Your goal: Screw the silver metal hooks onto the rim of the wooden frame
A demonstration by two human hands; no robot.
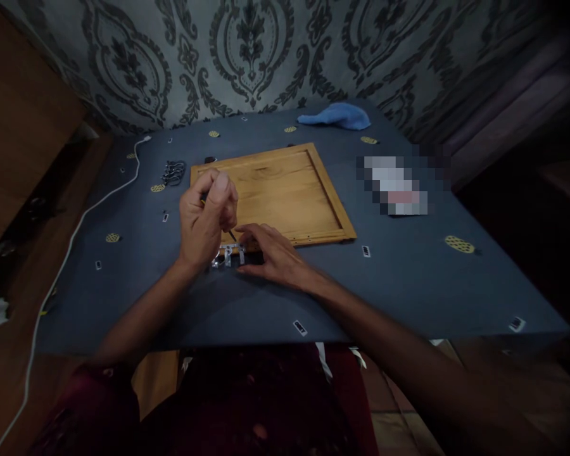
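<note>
My left hand (206,215) is closed in a fist around a screwdriver (232,236). Its dark shaft points down at a small silver hook rack (228,248), and most of the handle is hidden in the fist. The rack lies along the near edge of a framed wooden panel (275,190), its hooks hanging over that edge. My right hand (275,256) grips the right end of the rack, index finger above and thumb below. Whether a screw sits under the screwdriver tip is too small to tell.
Dark hooks (173,172) lie in a bunch left of the panel. A blue cloth (337,116) rests at the back of the table (399,285), and a blurred-out flat item (396,187) lies to the right. Along the left side runs a white cable (83,221).
</note>
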